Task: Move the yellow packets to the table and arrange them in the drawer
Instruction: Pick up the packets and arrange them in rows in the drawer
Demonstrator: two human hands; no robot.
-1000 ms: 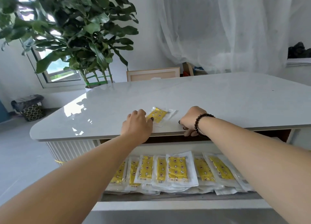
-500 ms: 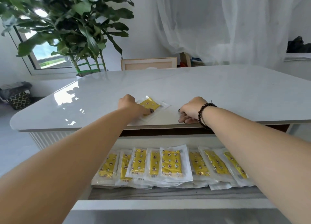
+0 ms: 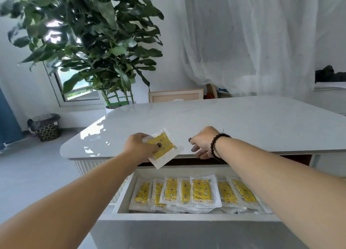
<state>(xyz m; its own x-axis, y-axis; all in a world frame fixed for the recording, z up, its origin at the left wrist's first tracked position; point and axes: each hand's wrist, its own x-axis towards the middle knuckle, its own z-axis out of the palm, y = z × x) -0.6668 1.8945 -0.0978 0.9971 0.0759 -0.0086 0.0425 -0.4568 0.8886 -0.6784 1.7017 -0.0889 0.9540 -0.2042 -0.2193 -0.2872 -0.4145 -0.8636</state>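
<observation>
Yellow packet (image 3: pixel 163 148), pinched in the left hand (image 3: pixel 139 147) just over the counter (image 3: pixel 243 125) edge, wants lowering flat beside the row in the drawer (image 3: pixel 187 217). Right hand (image 3: pixel 203 142) rests loosely curled on the edge, holding nothing I can make out.

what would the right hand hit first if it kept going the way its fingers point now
The right hand rests at the table's front edge, fingers pointing left toward the yellow packet held by the left hand. Going straight on, it would probably meet that packet's clear edge first, though depth is unclear.
</observation>
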